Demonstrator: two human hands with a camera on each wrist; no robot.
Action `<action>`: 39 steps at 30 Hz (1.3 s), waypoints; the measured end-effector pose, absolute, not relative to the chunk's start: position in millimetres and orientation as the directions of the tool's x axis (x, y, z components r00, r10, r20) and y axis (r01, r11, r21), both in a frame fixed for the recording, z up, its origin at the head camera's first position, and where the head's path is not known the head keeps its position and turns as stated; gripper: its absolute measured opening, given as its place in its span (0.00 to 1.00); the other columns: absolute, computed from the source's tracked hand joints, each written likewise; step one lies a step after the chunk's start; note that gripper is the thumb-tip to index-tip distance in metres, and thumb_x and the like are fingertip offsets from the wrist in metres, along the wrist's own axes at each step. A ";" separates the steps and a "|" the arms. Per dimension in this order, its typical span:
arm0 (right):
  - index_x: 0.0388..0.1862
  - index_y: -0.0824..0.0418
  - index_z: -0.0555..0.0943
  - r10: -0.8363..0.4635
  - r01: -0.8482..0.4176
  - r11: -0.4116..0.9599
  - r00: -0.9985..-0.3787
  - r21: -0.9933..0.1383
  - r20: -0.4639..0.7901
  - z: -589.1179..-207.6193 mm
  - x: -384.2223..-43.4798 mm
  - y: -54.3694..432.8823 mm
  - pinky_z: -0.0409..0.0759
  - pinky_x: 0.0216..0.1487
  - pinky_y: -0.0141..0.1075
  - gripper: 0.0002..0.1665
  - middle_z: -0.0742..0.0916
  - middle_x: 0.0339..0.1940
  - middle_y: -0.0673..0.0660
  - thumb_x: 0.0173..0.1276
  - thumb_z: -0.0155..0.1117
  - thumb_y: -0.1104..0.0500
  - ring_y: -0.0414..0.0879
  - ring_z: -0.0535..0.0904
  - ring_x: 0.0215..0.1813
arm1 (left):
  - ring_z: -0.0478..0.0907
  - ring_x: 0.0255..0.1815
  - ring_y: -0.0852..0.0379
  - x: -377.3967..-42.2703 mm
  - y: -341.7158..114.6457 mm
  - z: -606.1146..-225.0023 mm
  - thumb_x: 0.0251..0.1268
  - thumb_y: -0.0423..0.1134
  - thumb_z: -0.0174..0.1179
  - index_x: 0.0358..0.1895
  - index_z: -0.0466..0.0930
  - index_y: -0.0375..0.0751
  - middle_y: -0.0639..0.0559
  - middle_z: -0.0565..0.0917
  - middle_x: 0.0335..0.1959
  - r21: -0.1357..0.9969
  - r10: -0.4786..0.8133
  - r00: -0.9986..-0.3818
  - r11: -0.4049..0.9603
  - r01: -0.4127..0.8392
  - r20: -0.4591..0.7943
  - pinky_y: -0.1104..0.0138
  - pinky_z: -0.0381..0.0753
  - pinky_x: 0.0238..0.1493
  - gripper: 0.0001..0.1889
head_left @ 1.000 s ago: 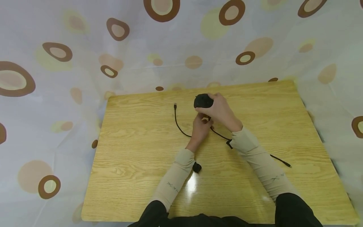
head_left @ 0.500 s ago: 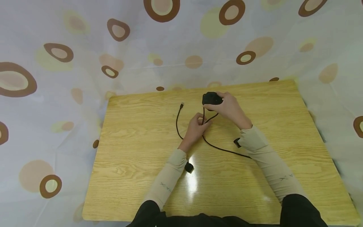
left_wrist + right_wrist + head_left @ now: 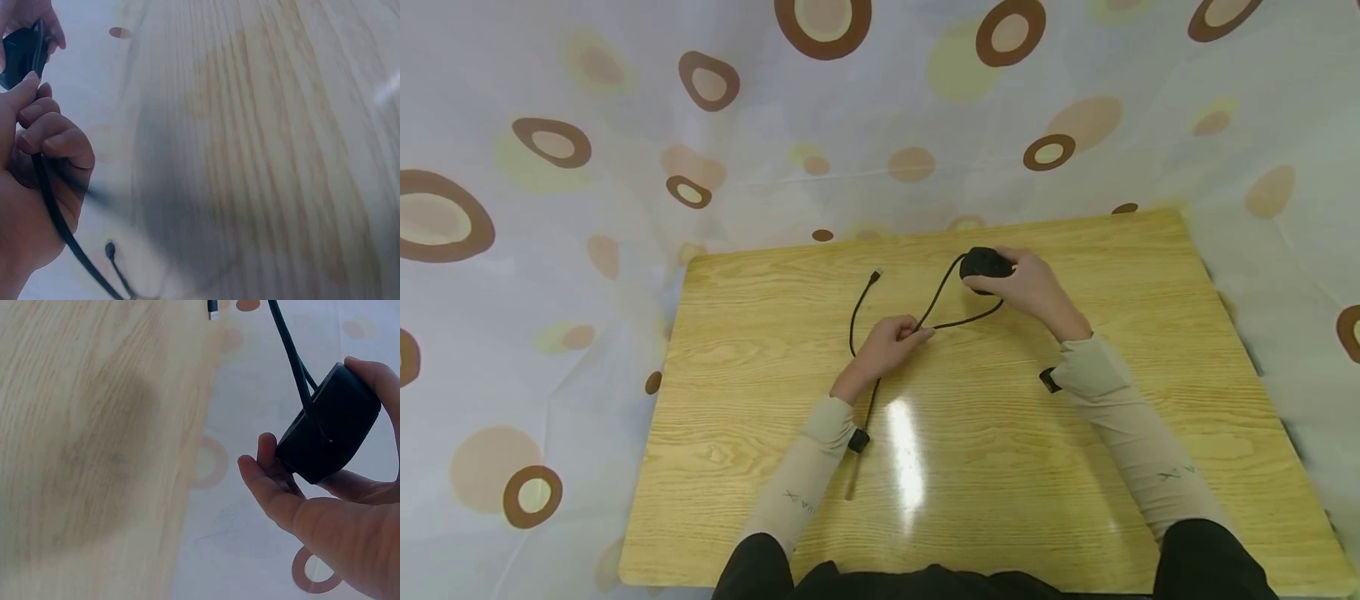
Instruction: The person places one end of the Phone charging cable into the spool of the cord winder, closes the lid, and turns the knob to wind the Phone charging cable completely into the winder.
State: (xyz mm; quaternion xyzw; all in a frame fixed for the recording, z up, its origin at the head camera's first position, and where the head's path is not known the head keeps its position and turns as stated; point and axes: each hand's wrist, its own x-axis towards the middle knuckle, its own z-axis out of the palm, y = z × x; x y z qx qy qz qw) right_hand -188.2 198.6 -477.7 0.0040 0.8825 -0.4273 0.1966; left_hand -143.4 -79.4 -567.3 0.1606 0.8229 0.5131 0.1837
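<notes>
My right hand (image 3: 1036,290) holds a black rounded case (image 3: 983,265) above the far part of the table, thumb on one side and fingers on the other. Two strands of black cable (image 3: 947,287) run from the case to my left hand (image 3: 887,343). That hand pinches the strands between thumb and fingers, to the left of the case and nearer my body. In the right wrist view the strands meet the face of the case (image 3: 340,425). Below the left fingers the cable (image 3: 59,219) hangs on in the left wrist view. A cable plug (image 3: 876,275) with a metal tip points toward the back.
The wooden table (image 3: 760,467) ends at the back and sides against a wall covering (image 3: 850,108) with brown ring patterns. Small black wrist cameras show beside the left sleeve (image 3: 859,440) and the right sleeve (image 3: 1051,380). Another cable length ends near the left forearm.
My hands have moved apart, the right one rightward with the case, the left one leftward and nearer. Longer cable strands now show between them. The cable end at right has swung to the left forearm.
</notes>
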 end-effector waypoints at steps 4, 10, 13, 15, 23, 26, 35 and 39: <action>0.88 0.57 0.56 -0.161 0.224 0.615 -0.903 -0.756 -0.399 -483.2 -187.9 206.1 0.65 0.80 0.66 0.68 0.61 0.87 0.68 0.62 0.70 0.23 0.67 0.58 0.86 | 0.58 0.18 0.60 -140.8 -91.2 -560.7 0.83 0.58 0.54 0.38 0.84 0.35 0.58 0.62 0.16 0.864 0.497 -0.848 0.494 0.099 -0.186 0.67 0.64 0.28 0.27; 0.88 0.56 0.53 -0.183 0.260 0.578 -0.883 -0.773 -0.433 -491.1 -184.5 216.4 0.65 0.79 0.66 0.68 0.58 0.88 0.68 0.63 0.70 0.24 0.68 0.56 0.86 | 0.60 0.20 0.60 -135.1 -106.4 -554.7 0.84 0.58 0.51 0.42 0.87 0.38 0.57 0.67 0.18 0.809 0.535 -0.816 0.567 0.156 -0.218 0.67 0.66 0.28 0.26; 0.88 0.56 0.54 -0.186 0.260 0.572 -0.883 -0.778 -0.432 -494.6 -181.9 222.5 0.65 0.79 0.67 0.66 0.59 0.87 0.69 0.64 0.70 0.25 0.68 0.57 0.86 | 0.62 0.21 0.60 -133.6 -112.8 -553.3 0.84 0.57 0.51 0.44 0.88 0.41 0.52 0.72 0.22 0.797 0.539 -0.810 0.582 0.161 -0.230 0.67 0.66 0.29 0.24; 0.88 0.56 0.54 -0.182 0.263 0.575 -0.882 -0.775 -0.435 -496.7 -180.0 226.8 0.65 0.79 0.67 0.66 0.59 0.87 0.69 0.65 0.69 0.25 0.68 0.57 0.86 | 0.63 0.23 0.60 -133.6 -116.5 -552.8 0.84 0.57 0.51 0.46 0.89 0.42 0.47 0.76 0.25 0.795 0.544 -0.807 0.584 0.165 -0.232 0.67 0.66 0.30 0.24; 0.88 0.59 0.55 -0.177 0.284 0.554 -0.879 -0.783 -0.444 -505.6 -173.4 243.9 0.64 0.79 0.67 0.63 0.60 0.86 0.71 0.68 0.69 0.28 0.69 0.57 0.86 | 0.70 0.30 0.58 -134.5 -133.1 -555.1 0.84 0.55 0.53 0.53 0.91 0.47 0.47 0.90 0.43 0.796 0.548 -0.795 0.587 0.144 -0.260 0.65 0.70 0.36 0.20; 0.88 0.59 0.54 -0.179 0.295 0.552 -0.872 -0.780 -0.457 -510.1 -171.1 248.7 0.64 0.80 0.67 0.63 0.60 0.86 0.71 0.68 0.69 0.28 0.69 0.57 0.85 | 0.77 0.36 0.57 -134.9 -139.6 -555.5 0.84 0.53 0.54 0.55 0.91 0.48 0.51 0.91 0.50 0.792 0.548 -0.792 0.594 0.142 -0.268 0.64 0.75 0.40 0.19; 0.89 0.60 0.48 -0.174 0.337 0.544 -0.851 -0.768 -0.496 -520.0 -164.7 261.4 0.62 0.80 0.67 0.63 0.55 0.87 0.74 0.72 0.65 0.30 0.72 0.54 0.86 | 0.78 0.36 0.55 -137.1 -163.1 -555.6 0.82 0.49 0.58 0.57 0.91 0.47 0.51 0.92 0.50 0.771 0.549 -0.772 0.624 0.125 -0.319 0.67 0.75 0.39 0.16; 0.89 0.61 0.49 -0.169 0.369 0.523 -0.839 -0.769 -0.518 -522.6 -161.3 264.7 0.62 0.81 0.66 0.64 0.57 0.87 0.73 0.71 0.66 0.29 0.70 0.55 0.86 | 0.75 0.30 0.58 -138.6 -170.1 -553.1 0.81 0.49 0.59 0.55 0.92 0.47 0.47 0.91 0.41 0.764 0.542 -0.767 0.636 0.107 -0.344 0.68 0.73 0.35 0.16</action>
